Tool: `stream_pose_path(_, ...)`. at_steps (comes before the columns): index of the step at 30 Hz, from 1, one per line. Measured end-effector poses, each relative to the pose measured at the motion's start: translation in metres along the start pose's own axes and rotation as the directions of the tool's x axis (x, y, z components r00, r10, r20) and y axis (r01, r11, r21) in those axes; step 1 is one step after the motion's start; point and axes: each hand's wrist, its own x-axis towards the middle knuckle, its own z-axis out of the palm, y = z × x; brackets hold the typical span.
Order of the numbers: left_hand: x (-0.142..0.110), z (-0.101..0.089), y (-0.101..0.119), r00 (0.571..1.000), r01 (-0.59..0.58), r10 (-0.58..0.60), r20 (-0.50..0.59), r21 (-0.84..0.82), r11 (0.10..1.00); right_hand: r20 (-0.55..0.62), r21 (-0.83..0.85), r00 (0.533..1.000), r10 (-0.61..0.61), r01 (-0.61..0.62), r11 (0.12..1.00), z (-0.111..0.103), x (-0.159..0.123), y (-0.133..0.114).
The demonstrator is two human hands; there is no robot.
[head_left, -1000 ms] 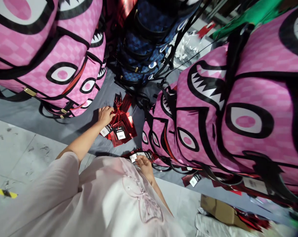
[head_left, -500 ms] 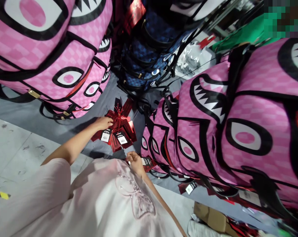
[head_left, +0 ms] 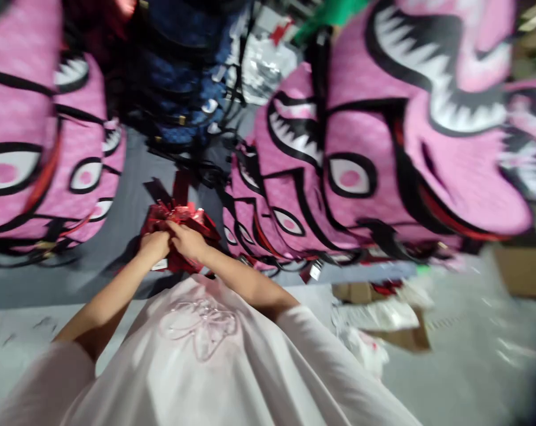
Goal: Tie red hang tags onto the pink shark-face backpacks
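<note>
A bunch of shiny red hang tags (head_left: 197, 222) with red strings lies on the grey table cover right in front of me. My left hand (head_left: 155, 246) is closed at the near left of the bunch, its fingertips on a tag; a white label shows just beneath it. Close beside it, my right hand (head_left: 189, 241) reaches over the tags with its fingers pinched together at the strings. The two hands nearly touch. Motion blur hides exactly which tag or string each one grips.
Pink checkered shark-face bags (head_left: 348, 142) stand in a row on the right, and more pink bags (head_left: 84, 171) on the left. Blue checkered bags (head_left: 179, 94) are stacked behind. Cardboard and plastic packaging (head_left: 383, 316) lies on the floor at lower right.
My right hand has moved left from beside the right-hand bags to the red tags, meeting my left hand. The view has swung to the right.
</note>
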Motion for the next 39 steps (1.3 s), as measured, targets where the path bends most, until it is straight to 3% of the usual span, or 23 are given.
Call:
stream_pose_path(2, -0.007, 0.002, -0.004, 0.996, -0.021, 0.012, 0.09, 0.099, 0.995, 0.036, -0.124, 0.991, 0.129, -0.123, 0.985, -0.013, 0.019, -0.003)
stream_pose_path(5, -0.016, 0.005, -0.015, 0.982, -0.073, 0.053, 0.181, 0.107, 0.992, -0.004, -0.08, 0.979, 0.202, -0.202, 0.976, -0.03, 0.025, 0.007)
stream_pose_path(7, -0.021, 0.006, -0.02, 0.989, -0.102, 0.102, 0.111, 0.003, 0.995, -0.053, 0.004, 0.99, 0.129, -0.129, 0.992, -0.033, 0.011, 0.015)
stream_pose_path(9, -0.024, 0.005, -0.019, 0.986, -0.166, 0.163, -0.033, -0.121, 0.979, -0.131, 0.086, 0.991, 0.032, -0.021, 0.996, -0.029, -0.013, 0.024)
stream_pose_path(12, -0.02, 0.0, -0.002, 0.939, -0.314, 0.259, -0.226, -0.256, 0.914, -0.321, 0.242, 0.947, 0.029, 0.053, 0.969, -0.019, -0.063, 0.042)
stream_pose_path(14, -0.015, -0.003, 0.017, 0.898, -0.413, 0.327, -0.293, -0.315, 0.854, -0.48, 0.36, 0.862, 0.163, 0.024, 0.933, -0.019, -0.103, 0.057)
stream_pose_path(15, -0.013, -0.005, 0.029, 0.875, -0.462, 0.364, -0.319, -0.325, 0.825, -0.56, 0.403, 0.791, 0.245, 0.002, 0.915, -0.022, -0.123, 0.065)
stream_pose_path(17, -0.011, -0.009, 0.056, 0.816, -0.559, 0.449, -0.364, -0.299, 0.773, -0.718, 0.414, 0.601, 0.352, -0.039, 0.91, -0.037, -0.161, 0.08)
stream_pose_path(19, -0.01, -0.012, 0.085, 0.747, -0.644, 0.532, -0.399, -0.233, 0.729, -0.831, 0.328, 0.43, 0.352, -0.131, 0.936, -0.059, -0.193, 0.092)
stream_pose_path(21, -0.01, -0.014, 0.117, 0.687, -0.7, 0.596, -0.416, -0.161, 0.695, -0.885, 0.215, 0.346, 0.31, -0.287, 0.933, -0.081, -0.215, 0.101)
stream_pose_path(23, -0.011, -0.016, 0.147, 0.651, -0.718, 0.625, -0.431, -0.08, 0.692, -0.902, 0.13, 0.325, 0.283, -0.421, 0.898, -0.097, -0.229, 0.106)
stream_pose_path(25, -0.013, -0.017, 0.176, 0.635, -0.702, 0.632, -0.444, 0.01, 0.712, -0.909, 0.097, 0.326, 0.262, -0.445, 0.89, -0.103, -0.239, 0.11)
stream_pose_path(29, -0.022, -0.019, 0.223, 0.643, -0.645, 0.65, -0.405, 0.173, 0.745, -0.934, 0.175, 0.271, 0.231, -0.217, 0.96, -0.096, -0.252, 0.115)
stream_pose_path(32, -0.03, -0.02, 0.251, 0.67, -0.608, 0.659, -0.343, 0.256, 0.751, -0.93, 0.272, 0.241, 0.278, -0.057, 0.961, -0.094, -0.253, 0.12)
stream_pose_path(35, -0.035, -0.021, 0.267, 0.706, -0.556, 0.628, -0.328, 0.292, 0.778, -0.917, 0.303, 0.272, 0.291, 0.001, 0.953, -0.099, -0.251, 0.125)
stream_pose_path(39, -0.038, -0.024, 0.262, 0.715, -0.52, 0.599, -0.36, 0.297, 0.801, -0.926, 0.264, 0.282, 0.252, 0.004, 0.965, -0.106, -0.25, 0.132)
